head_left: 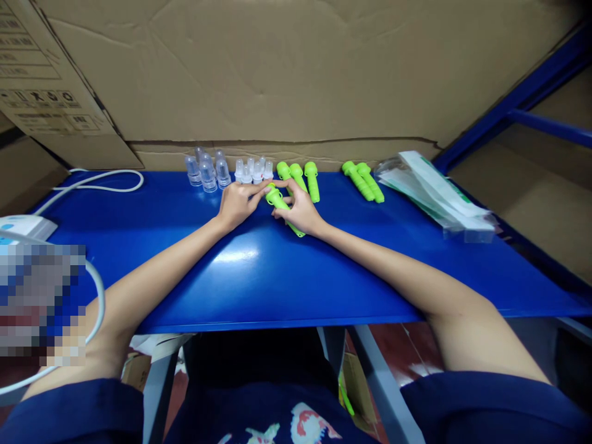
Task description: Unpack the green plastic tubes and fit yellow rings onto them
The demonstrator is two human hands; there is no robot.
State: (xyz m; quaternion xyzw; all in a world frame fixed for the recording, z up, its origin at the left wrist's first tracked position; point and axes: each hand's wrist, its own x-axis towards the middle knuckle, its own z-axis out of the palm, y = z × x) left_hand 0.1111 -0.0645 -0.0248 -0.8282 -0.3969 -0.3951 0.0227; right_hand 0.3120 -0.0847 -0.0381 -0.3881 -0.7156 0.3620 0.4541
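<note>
Blue tabletop [185, 259] ahead of me, glossy, with a wall of brown cardboard [277, 74] standing right behind it. Both bare arms are stretched out to the far middle of the table.

Here's the grip. The right hand [301, 211] is curled around the shaft of a lime-green bolt-shaped part [276, 198], fingers folded over it, and the shaft's tail end pokes out below the palm. The left hand [238, 203] comes in from the other side, fingertips drawn together and pinching the wide head end of that same part. So the part sits between the two hands, low over the blue surface. I can't tell whether it touches the table.

Moving outward, just behind the right hand lie three more green parts [312, 180], side by side with their heads toward the cardboard. Further right there's a pair of green parts [364, 181], lying parallel and touching each other. Behind the left hand is a cluster of small clear caps [253, 171], and left of those a group of taller clear vials [206, 172], all upright near the back edge.

Far right, a heap of clear plastic bags [435, 194] rests on the table, beside a blue metal frame [518, 98]. Far left, a white cable [99, 180] loops across the table corner, near a white device [23, 227]. A printed cardboard box [41, 86] leans in at top left.
</note>
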